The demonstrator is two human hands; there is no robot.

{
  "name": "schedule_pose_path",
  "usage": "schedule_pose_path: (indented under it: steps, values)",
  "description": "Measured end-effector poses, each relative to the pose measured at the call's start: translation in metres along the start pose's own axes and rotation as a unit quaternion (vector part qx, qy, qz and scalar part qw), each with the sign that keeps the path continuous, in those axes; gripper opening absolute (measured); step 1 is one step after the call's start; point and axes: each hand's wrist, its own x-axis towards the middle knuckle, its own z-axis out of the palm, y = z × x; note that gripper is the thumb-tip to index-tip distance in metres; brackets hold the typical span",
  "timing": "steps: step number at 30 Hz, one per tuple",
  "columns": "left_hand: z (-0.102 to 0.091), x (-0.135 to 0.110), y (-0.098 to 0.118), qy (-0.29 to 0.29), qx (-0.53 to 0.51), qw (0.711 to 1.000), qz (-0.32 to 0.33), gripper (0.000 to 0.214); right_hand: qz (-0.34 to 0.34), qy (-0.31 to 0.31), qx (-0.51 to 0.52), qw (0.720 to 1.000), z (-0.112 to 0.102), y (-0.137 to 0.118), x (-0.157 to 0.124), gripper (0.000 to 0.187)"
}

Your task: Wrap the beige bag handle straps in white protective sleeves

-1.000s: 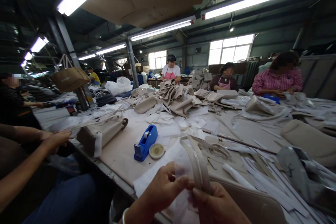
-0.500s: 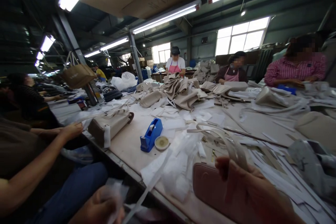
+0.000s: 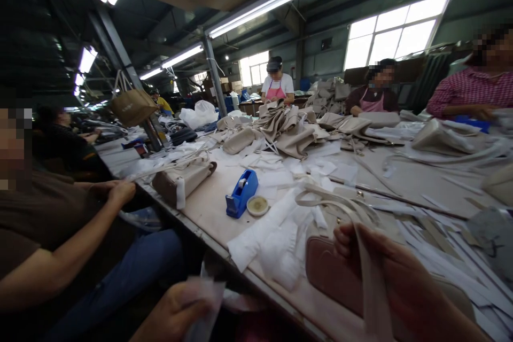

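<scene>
My right hand is closed around a flat beige strap, which hangs down from its fingers. Behind that hand a beige handbag with a brownish end panel lies on the table, partly covered by hand and strap. Low in the view, off the table's edge, my left hand pinches a thin translucent white sheet. Crumpled white wrapping lies just left of the handbag.
A blue tape dispenser stands beside a small round dish. Another beige bag lies near a seated co-worker's hands at left. Beige pieces are heaped farther back. Pale strips cover the right side. Several people work around the table.
The view has swung left, so things appear farther right. A pale strip that stretched near my left hand is gone from there; a strap now hangs below my right hand.
</scene>
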Motion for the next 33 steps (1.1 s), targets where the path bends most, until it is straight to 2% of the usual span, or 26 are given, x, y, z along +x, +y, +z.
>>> schedule_pose_path:
  steps: [3,5,8,10,15,20,25,33]
  values:
    - [0.046,0.04,0.021,-0.054,-0.021,0.996,0.072,0.034,-0.012,0.022,-0.025,0.999,-0.014,-0.006,-0.006,0.028]
    - [0.081,0.061,0.035,-0.076,-0.055,0.991,0.091,0.033,-0.029,0.031,-0.052,0.998,-0.02,-0.013,-0.012,0.032]
    - [0.121,0.077,0.048,-0.12,-0.08,0.984,0.104,0.032,-0.064,0.042,-0.059,0.995,-0.019,-0.026,-0.02,0.038]
    - [0.135,0.079,0.05,-0.144,-0.088,0.981,0.096,0.031,-0.099,0.054,-0.056,0.992,-0.012,-0.033,-0.022,0.041]
    - [0.139,0.076,0.048,-0.204,-0.11,0.97,0.069,0.027,-0.18,0.056,-0.108,0.976,0.011,-0.04,-0.015,0.037]
    - [0.136,0.069,0.047,-0.208,-0.068,0.972,0.085,0.023,-0.174,0.047,-0.117,0.977,0.025,-0.032,-0.007,0.035]
    - [0.141,0.064,0.058,-0.254,-0.053,0.96,0.102,0.016,-0.169,0.043,-0.14,0.975,0.031,-0.024,-0.003,0.037]
    - [0.141,0.065,0.063,-0.263,-0.017,0.958,0.114,0.017,-0.149,0.022,-0.164,0.975,0.027,-0.019,0.004,0.038]
